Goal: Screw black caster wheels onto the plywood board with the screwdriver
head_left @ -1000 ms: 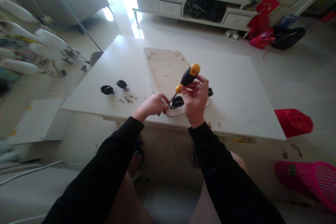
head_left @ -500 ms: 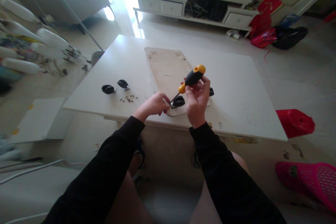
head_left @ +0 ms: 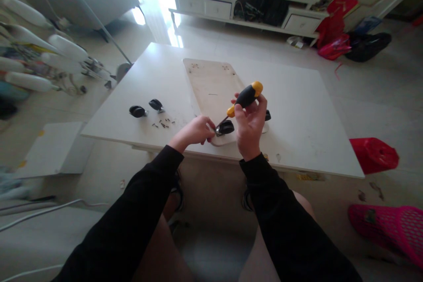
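A pale wooden board (head_left: 211,86) lies on the white table (head_left: 297,110). My right hand (head_left: 249,128) is wrapped round a black and yellow screwdriver (head_left: 245,96), whose tip points down at a black caster wheel (head_left: 225,128) on the board's near end. My left hand (head_left: 194,131) is closed, pinching at that caster's metal plate. Another caster (head_left: 267,116) shows partly behind my right hand.
Two loose black casters (head_left: 145,109) and several small screws (head_left: 162,123) lie on the table's left part. A red bag (head_left: 373,154) and a pink mesh thing (head_left: 393,224) are on the floor at right. A white cabinet (head_left: 244,6) stands beyond.
The screwdriver handle has tilted a little further right and my fingers have shifted on it. My left hand stays at the caster. The camera moved slightly.
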Available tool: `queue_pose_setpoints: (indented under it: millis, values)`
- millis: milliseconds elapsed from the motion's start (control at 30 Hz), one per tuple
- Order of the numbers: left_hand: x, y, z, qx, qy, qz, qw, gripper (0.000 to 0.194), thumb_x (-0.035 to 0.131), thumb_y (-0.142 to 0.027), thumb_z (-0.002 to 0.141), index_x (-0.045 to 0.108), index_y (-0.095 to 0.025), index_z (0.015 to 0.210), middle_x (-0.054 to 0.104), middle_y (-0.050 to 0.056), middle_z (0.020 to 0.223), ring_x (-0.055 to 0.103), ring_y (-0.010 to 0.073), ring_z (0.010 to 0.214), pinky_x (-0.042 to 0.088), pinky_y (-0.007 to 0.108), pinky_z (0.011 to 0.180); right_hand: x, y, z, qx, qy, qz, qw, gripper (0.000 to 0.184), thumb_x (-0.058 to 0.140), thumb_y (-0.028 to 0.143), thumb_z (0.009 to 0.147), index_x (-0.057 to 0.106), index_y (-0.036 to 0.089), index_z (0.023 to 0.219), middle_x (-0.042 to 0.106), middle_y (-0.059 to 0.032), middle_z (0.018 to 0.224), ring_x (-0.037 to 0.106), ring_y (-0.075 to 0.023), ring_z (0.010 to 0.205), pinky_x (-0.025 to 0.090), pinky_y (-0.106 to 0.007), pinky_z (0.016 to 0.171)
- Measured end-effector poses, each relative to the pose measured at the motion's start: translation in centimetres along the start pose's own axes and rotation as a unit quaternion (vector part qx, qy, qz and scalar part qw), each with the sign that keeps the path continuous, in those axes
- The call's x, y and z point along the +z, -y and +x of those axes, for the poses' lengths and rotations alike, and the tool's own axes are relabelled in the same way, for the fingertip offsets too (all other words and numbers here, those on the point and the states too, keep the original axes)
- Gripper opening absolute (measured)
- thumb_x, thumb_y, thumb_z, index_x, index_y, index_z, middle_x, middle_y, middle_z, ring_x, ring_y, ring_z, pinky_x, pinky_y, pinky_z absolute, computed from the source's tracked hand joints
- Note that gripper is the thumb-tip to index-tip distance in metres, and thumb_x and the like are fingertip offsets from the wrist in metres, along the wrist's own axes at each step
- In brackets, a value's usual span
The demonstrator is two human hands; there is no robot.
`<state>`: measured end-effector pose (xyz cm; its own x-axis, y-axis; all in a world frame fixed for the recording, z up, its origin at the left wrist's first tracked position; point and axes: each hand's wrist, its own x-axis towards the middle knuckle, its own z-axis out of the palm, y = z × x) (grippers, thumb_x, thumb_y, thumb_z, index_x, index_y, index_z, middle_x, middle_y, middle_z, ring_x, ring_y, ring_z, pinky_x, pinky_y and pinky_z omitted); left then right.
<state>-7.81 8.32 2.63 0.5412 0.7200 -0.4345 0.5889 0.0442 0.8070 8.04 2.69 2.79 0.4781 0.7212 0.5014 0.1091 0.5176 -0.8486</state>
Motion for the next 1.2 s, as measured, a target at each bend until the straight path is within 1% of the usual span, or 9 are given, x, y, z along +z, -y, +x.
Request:
queue_pose_setpoints:
  millis: [100, 167, 267, 333, 467, 633, 800, 1000, 1200]
  values:
    - [-0.04, -0.29, -0.16, -0.004, -0.002, 0.004, 1.0, 0.032, 0.068, -0.005, 0.08, 0.072, -0.009, 0.111, 0.068, -0.002, 0.059, 0.056, 0.0124, 0.044, 0.044, 0.025, 0.045, -0.06, -0.11, 0.05, 0.011, -0.035, -0.026, 0.999, 0.056, 0.087, 0.045, 0.083, 0.058, 0.036, 0.13, 0.067, -0.0005, 0.119, 0.075, -0.016, 0.099, 0.066, -0.03, 0.077]
    - [-0.02, -0.54, -0.28, -0.014, -0.003, 0.003, 1.0, 0.033, 0.067, -0.004, 0.08, 0.072, -0.008, 0.113, 0.068, -0.002, 0.059, 0.056, 0.0126, 0.044, 0.045, 0.025, 0.045, -0.06, -0.02, 0.01, 0.007, -0.03, -0.016, 0.999, 0.053, 0.083, 0.044, 0.087, 0.058, 0.036, 0.133, 0.069, -0.0006, 0.116, 0.076, -0.017, 0.1, 0.067, -0.031, 0.079]
    - [0.02, -0.75, -0.38, -0.021, -0.003, -0.003, 1.0, 0.034, 0.066, -0.004, 0.081, 0.07, -0.008, 0.115, 0.068, -0.002, 0.059, 0.056, 0.0125, 0.044, 0.045, 0.025, 0.044, 0.01, 0.21, -0.05, 0.003, 0.007, 0.02, 1.0, 0.047, 0.065, 0.044, 0.1, 0.051, 0.037, 0.144, 0.072, -0.0025, 0.118, 0.075, -0.0185, 0.111, 0.067, -0.039, 0.095]
    - [0.03, -0.8, -0.39, -0.021, -0.003, -0.002, 1.0, 0.033, 0.066, -0.003, 0.081, 0.07, -0.008, 0.113, 0.068, -0.002, 0.059, 0.055, 0.0122, 0.043, 0.044, 0.025, 0.043, 0.03, 0.23, -0.03, 0.009, 0.01, 0.02, 1.0, 0.047, 0.067, 0.047, 0.099, 0.052, 0.037, 0.142, 0.07, -0.0027, 0.122, 0.074, -0.0181, 0.111, 0.066, -0.04, 0.098]
    - [0.04, -0.86, -0.41, -0.019, -0.003, 0.002, 1.0, 0.029, 0.066, -0.003, 0.081, 0.071, -0.009, 0.11, 0.068, -0.002, 0.059, 0.054, 0.0119, 0.043, 0.044, 0.025, 0.043, -0.09, -0.03, 0.09, 0.011, -0.035, -0.034, 0.999, 0.056, 0.085, 0.049, 0.085, 0.059, 0.036, 0.133, 0.064, -0.0016, 0.119, 0.072, -0.0161, 0.1, 0.067, -0.033, 0.082]
    - [0.08, -0.92, -0.47, -0.024, -0.005, -0.003, 1.0, 0.033, 0.068, -0.003, 0.081, 0.072, -0.008, 0.113, 0.069, -0.001, 0.059, 0.055, 0.0118, 0.043, 0.044, 0.025, 0.045, -0.06, 0.17, 0.09, 0.008, 0.005, 0.004, 1.0, 0.049, 0.063, 0.048, 0.1, 0.051, 0.038, 0.147, 0.071, -0.0031, 0.115, 0.074, -0.0188, 0.107, 0.067, -0.04, 0.092]
    - [0.1, -0.87, -0.47, -0.018, -0.006, -0.002, 1.0, 0.031, 0.067, -0.002, 0.081, 0.071, -0.008, 0.112, 0.068, -0.002, 0.059, 0.054, 0.0112, 0.043, 0.044, 0.024, 0.044, 0.0, 0.23, 0.07, 0.009, -0.024, -0.036, 0.999, 0.057, 0.082, 0.051, 0.086, 0.056, 0.036, 0.135, 0.064, -0.0019, 0.123, 0.074, -0.0161, 0.099, 0.068, -0.033, 0.08]
    - [0.17, -0.95, -0.47, -0.023, -0.008, -0.007, 1.0, 0.032, 0.066, -0.001, 0.081, 0.07, -0.007, 0.112, 0.067, -0.002, 0.058, 0.053, 0.0107, 0.041, 0.042, 0.024, 0.043, -0.2, 0.32, 0.19, 0.006, 0.018, -0.008, 1.0, 0.051, 0.061, 0.051, 0.101, 0.047, 0.038, 0.148, 0.07, -0.0052, 0.122, 0.074, -0.0208, 0.112, 0.068, -0.043, 0.094]
    - [0.19, -0.99, -0.46, -0.019, -0.003, -0.006, 1.0, 0.034, 0.066, -0.001, 0.08, 0.071, -0.008, 0.113, 0.067, -0.002, 0.058, 0.053, 0.011, 0.042, 0.043, 0.024, 0.044, -0.18, 0.48, 0.37, -0.007, -0.016, -0.043, 0.999, 0.063, 0.083, 0.05, 0.086, 0.049, 0.038, 0.137, 0.059, -0.0004, 0.119, 0.073, -0.0157, 0.099, 0.069, -0.034, 0.08]
